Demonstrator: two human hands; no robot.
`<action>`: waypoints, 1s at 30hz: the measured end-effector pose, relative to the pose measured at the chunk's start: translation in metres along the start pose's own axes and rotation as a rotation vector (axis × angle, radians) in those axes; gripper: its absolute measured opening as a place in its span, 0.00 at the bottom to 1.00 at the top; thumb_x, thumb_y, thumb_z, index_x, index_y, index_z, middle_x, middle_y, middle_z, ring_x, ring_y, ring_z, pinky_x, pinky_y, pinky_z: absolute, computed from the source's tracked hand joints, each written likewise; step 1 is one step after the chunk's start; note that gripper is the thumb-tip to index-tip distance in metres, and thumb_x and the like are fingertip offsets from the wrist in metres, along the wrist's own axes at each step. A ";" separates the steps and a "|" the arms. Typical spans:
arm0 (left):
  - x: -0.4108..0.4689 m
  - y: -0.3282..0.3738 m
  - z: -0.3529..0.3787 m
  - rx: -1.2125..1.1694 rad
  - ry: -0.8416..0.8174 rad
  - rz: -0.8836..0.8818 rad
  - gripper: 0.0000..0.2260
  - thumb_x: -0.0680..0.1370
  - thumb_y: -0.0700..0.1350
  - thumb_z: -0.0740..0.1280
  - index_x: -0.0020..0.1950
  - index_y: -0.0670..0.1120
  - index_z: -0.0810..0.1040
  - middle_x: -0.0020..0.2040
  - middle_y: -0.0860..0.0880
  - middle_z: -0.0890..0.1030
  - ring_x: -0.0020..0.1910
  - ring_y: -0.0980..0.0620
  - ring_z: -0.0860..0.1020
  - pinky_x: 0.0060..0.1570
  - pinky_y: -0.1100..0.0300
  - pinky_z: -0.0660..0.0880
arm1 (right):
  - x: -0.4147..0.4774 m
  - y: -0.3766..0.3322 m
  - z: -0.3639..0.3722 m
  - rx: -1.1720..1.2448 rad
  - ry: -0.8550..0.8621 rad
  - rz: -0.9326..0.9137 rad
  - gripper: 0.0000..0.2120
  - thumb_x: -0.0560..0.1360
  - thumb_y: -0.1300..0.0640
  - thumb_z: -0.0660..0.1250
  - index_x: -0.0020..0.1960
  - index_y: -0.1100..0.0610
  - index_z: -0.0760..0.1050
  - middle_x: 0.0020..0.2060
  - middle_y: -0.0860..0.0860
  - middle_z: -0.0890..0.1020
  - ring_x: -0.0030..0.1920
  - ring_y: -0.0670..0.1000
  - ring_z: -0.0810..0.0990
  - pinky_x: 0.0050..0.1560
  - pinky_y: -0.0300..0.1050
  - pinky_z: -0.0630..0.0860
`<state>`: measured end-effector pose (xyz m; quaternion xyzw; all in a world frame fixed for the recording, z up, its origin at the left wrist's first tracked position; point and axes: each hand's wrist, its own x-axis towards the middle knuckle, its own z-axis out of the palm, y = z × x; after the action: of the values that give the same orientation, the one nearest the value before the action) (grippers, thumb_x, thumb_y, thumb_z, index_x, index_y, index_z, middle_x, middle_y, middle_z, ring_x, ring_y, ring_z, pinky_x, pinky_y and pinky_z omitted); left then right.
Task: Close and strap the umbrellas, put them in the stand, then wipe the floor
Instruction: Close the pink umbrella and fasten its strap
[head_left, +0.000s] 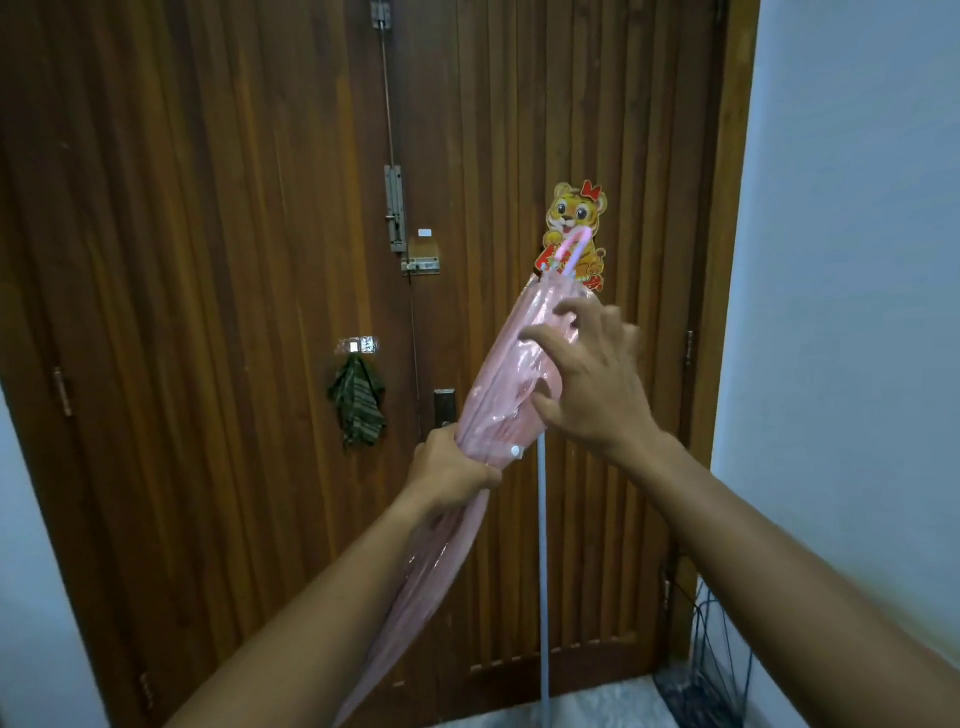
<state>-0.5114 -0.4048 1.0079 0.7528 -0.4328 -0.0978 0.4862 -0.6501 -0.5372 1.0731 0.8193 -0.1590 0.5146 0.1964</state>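
A pink translucent umbrella (506, 384) is folded and held slanted in front of the wooden door, its pink curved handle (571, 249) pointing up and to the right. My left hand (449, 475) grips the bunched canopy around its middle, just below a white snap button (515, 451). My right hand (587, 384) hovers with fingers spread beside the upper canopy, blurred; whether it touches the fabric I cannot tell. A black wire umbrella stand (706, 675) sits on the floor at the lower right corner.
The brown double door (208, 260) fills the view, with bolts at its centre and a tiger sticker (576, 218). A dark striped cloth (357, 405) hangs from a hook on the door. A pale thin pole (543, 571) leans against the door. White walls stand on both sides.
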 end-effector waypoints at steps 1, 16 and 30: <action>0.000 0.002 0.001 -0.031 0.004 -0.004 0.17 0.67 0.40 0.76 0.54 0.47 0.80 0.46 0.47 0.83 0.43 0.50 0.82 0.35 0.62 0.75 | -0.009 -0.007 0.003 0.133 0.038 0.029 0.21 0.67 0.50 0.73 0.59 0.50 0.77 0.58 0.54 0.74 0.57 0.53 0.74 0.51 0.50 0.74; -0.001 0.013 -0.013 -0.164 0.086 0.009 0.26 0.57 0.45 0.77 0.56 0.50 0.82 0.47 0.48 0.86 0.46 0.48 0.85 0.49 0.48 0.83 | -0.022 -0.012 -0.006 1.083 -0.397 0.399 0.07 0.78 0.61 0.69 0.42 0.63 0.78 0.40 0.56 0.82 0.43 0.52 0.83 0.47 0.47 0.81; -0.012 0.022 -0.028 -0.421 0.115 -0.044 0.11 0.70 0.37 0.71 0.52 0.43 0.79 0.49 0.38 0.83 0.47 0.40 0.83 0.48 0.48 0.83 | -0.024 -0.002 -0.006 0.895 -0.389 0.681 0.13 0.78 0.60 0.67 0.62 0.51 0.76 0.57 0.47 0.78 0.55 0.47 0.78 0.54 0.46 0.78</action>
<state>-0.5150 -0.3808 1.0374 0.6481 -0.3578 -0.1534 0.6545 -0.6641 -0.5314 1.0529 0.8046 -0.2134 0.4063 -0.3769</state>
